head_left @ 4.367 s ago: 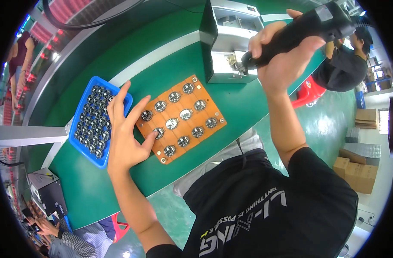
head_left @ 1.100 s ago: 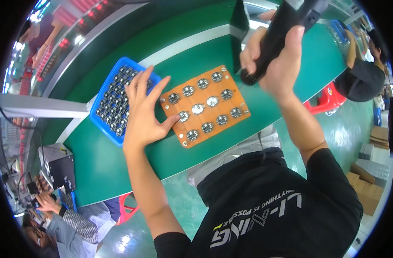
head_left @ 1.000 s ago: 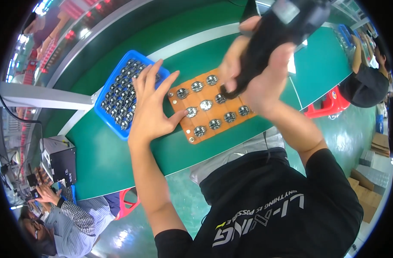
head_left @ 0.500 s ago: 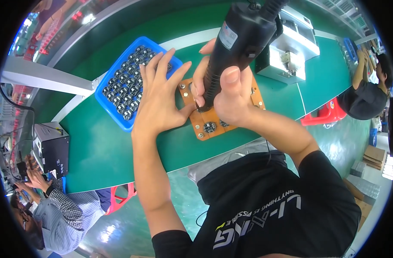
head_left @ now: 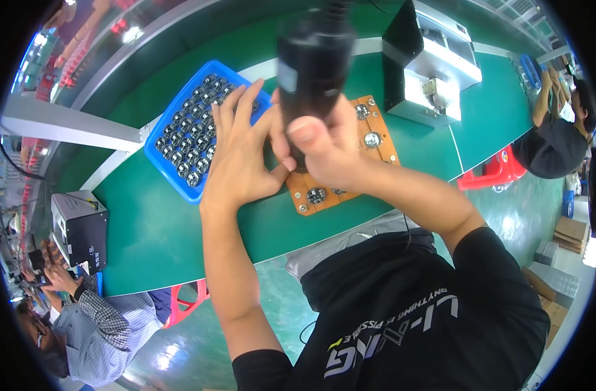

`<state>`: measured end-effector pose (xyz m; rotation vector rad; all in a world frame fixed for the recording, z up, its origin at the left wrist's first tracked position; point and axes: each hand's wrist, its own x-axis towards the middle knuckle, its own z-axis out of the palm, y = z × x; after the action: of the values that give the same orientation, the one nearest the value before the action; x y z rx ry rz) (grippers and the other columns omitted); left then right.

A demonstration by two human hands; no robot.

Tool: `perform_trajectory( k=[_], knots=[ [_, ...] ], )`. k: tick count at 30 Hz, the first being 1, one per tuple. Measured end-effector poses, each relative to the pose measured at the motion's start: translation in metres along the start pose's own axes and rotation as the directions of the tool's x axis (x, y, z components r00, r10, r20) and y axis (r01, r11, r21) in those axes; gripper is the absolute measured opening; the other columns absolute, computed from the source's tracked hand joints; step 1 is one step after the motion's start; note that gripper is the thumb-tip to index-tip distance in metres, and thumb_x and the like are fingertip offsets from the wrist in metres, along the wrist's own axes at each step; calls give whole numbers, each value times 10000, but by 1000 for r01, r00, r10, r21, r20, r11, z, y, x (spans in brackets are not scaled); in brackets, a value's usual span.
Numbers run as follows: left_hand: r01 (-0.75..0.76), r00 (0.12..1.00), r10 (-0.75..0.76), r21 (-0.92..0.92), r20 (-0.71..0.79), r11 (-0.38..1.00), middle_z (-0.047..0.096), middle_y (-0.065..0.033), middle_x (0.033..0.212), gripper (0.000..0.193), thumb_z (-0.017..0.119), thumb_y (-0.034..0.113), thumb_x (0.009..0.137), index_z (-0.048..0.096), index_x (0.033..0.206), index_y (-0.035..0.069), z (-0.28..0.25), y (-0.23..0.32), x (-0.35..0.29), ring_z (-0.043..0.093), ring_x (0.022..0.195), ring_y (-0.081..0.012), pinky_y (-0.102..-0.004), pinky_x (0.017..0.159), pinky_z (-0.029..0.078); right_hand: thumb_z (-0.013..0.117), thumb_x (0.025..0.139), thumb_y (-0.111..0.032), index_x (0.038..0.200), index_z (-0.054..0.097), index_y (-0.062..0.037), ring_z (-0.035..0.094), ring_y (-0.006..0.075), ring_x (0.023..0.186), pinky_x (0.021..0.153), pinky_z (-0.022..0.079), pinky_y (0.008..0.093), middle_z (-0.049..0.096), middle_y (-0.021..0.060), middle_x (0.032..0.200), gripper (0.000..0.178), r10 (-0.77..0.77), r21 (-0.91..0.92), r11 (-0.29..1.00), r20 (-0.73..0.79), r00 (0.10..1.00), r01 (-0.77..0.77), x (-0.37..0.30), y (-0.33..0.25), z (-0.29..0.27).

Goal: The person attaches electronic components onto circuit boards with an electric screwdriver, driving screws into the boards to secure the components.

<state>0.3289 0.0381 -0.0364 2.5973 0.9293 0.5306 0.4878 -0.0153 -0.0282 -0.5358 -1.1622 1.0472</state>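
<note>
My right hand (head_left: 334, 146) is wrapped around a black electric screwdriver (head_left: 314, 62), its thumb up along the body. The tool stands nearly upright over an orange-brown fixture board (head_left: 381, 124); its tip is hidden behind my hands. Round parts, including a dark circuit board (head_left: 316, 195) and a pale disc (head_left: 373, 139), sit in the fixture. My left hand (head_left: 236, 156) is open, fingers spread, with the thumb at the fixture's left side, close to the tool. Beyond its fingers lies a blue tray (head_left: 170, 181) filled with several round black circuit boards.
A silver-and-black machine (head_left: 428, 78) stands right of the fixture on the green table (head_left: 154, 241). A black box (head_left: 81, 228) is at the far left. One person (head_left: 102, 332) sits at lower left, another (head_left: 555, 146) at far right, near a red stool (head_left: 496, 171).
The screwdriver has swung left and become more upright, its body blurred. My right hand has shifted left with it, uncovering more of the fixture's right side. My left hand is nearly still.
</note>
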Motion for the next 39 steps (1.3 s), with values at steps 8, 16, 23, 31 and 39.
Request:
perform_trajectory(
  k=[8, 16, 23, 31, 39],
  knots=[
    [-63, 995, 67, -55, 78, 996, 516, -219, 1419, 744, 757, 144, 627, 570, 1343, 67, -6, 13, 11, 345, 1427, -468, -633, 1195, 189, 770, 886, -206, 1286, 525, 48, 618, 121, 772, 704, 502, 268, 637, 61, 926, 533, -156, -350, 926, -8, 988, 143, -1, 11, -3],
    [6, 995, 12, -189, 97, 982, 581, -188, 1315, 587, 735, 94, 646, 625, 1221, 51, 0, 23, 8, 436, 1357, -448, -550, 1187, 271, 769, 899, -292, 1270, 551, 13, 668, 162, 785, 704, 516, 324, 691, 98, 904, 528, -52, -107, 994, -158, 986, 35, -8, -11, -13],
    [-65, 974, 105, -197, 198, 978, 558, -166, 1385, 580, 748, 68, 759, 618, 1324, 39, -4, 69, 46, 543, 1252, -371, -451, 1051, 437, 532, 989, -601, 1374, 394, 29, 531, 112, 508, 477, 426, 251, 566, 44, 666, 750, -245, -217, 960, -332, 911, 179, 7, -115, -91],
    [11, 986, -7, -24, 164, 1000, 644, -168, 1098, 354, 594, 124, 945, 624, 1278, 7, 34, 84, 70, 629, 976, -363, -414, 848, 514, 386, 1053, -582, 1237, 437, 5, 501, 148, 466, 476, 426, 277, 523, 83, 634, 617, -382, -514, 848, -425, 820, 129, 2, -138, -151],
    [-8, 992, 22, -113, 121, 994, 658, -198, 1171, 432, 598, 77, 864, 618, 1292, 18, 30, 80, 56, 635, 1022, -378, -432, 871, 516, 406, 1034, -613, 1190, 445, -15, 478, 147, 441, 455, 407, 281, 501, 67, 603, 620, -296, -509, 860, -437, 850, 38, -6, -131, -155]
  ],
)
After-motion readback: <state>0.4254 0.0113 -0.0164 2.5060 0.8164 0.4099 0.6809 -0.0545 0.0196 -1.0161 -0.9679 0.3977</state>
